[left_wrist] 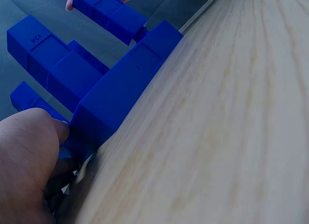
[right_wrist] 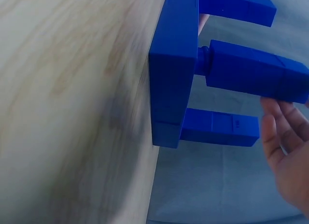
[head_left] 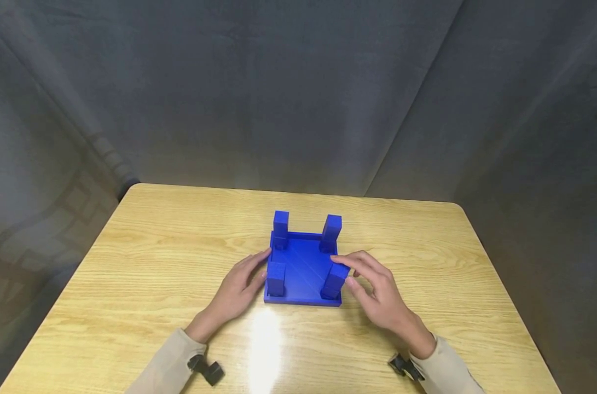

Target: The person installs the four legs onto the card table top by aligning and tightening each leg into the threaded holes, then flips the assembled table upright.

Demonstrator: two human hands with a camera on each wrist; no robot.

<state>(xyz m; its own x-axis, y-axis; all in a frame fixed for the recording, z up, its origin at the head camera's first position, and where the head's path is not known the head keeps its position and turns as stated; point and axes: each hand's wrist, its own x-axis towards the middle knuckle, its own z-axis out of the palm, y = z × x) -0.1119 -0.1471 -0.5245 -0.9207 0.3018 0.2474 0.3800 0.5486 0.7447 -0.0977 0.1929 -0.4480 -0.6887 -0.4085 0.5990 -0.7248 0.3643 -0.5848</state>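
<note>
A blue square panel (head_left: 303, 268) with a raised rim lies on the table, a blue leg standing up near each corner. My left hand (head_left: 236, 287) rests along the panel's left side with fingers extended. In the left wrist view its thumb (left_wrist: 60, 130) touches near the panel's corner. My right hand (head_left: 379, 290) holds the upper end of the near right leg (head_left: 335, 280), index finger over the top and thumb at the right side. That leg leans slightly outward, and a narrow neck (right_wrist: 202, 60) shows between it and the panel in the right wrist view.
The near left leg (head_left: 276, 279), far left leg (head_left: 280, 230) and far right leg (head_left: 331, 232) rise from the panel. Under everything is a wooden tabletop (head_left: 180, 235). Dark grey curtains (head_left: 278, 98) hang behind and beside it.
</note>
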